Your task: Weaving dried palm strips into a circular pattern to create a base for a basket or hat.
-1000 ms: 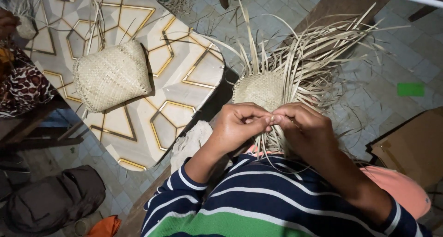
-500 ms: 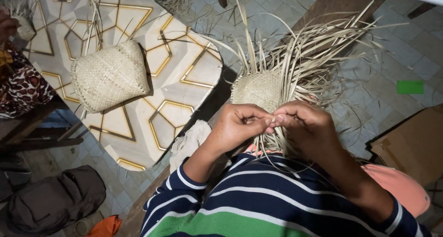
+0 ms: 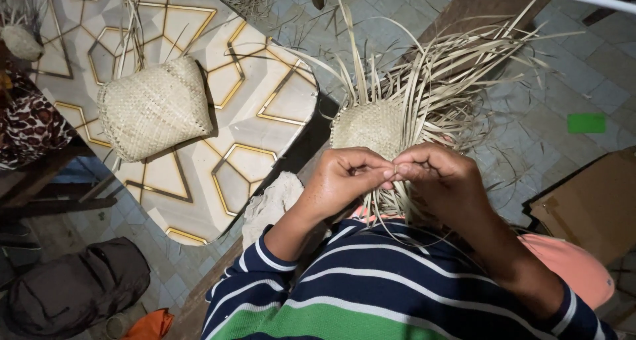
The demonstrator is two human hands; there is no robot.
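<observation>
Both hands are meeting just below the half-woven basket (image 3: 371, 125), which is sitting in front of the person's chest beside the edge of the patterned table (image 3: 265, 108), its unwoven strips (image 3: 457, 68) fanning up and outward over the tiled floor (image 3: 563, 82). The left hand (image 3: 344, 181) is pinching closed, thumb against fingertips, on a few thin strands at the near rim of the woven part, and the right hand (image 3: 440, 181) is curling shut against it, gripping the same strands where the knuckles are touching. The piece is looking very light and dry; the woven patch is seeming fairly firm, while the loose strips are appearing springy, thin and likely to crease or split if they are bent sharply. Taking hold close to the weave, at the root of a strip, is looking safer than pulling at the far tips, which are flopping freely. A finished woven pouch (image 3: 156, 108) is lying on the table, well apart from the hands, and a dark bag (image 3: 73, 287) is resting on the floor at the lower left
</observation>
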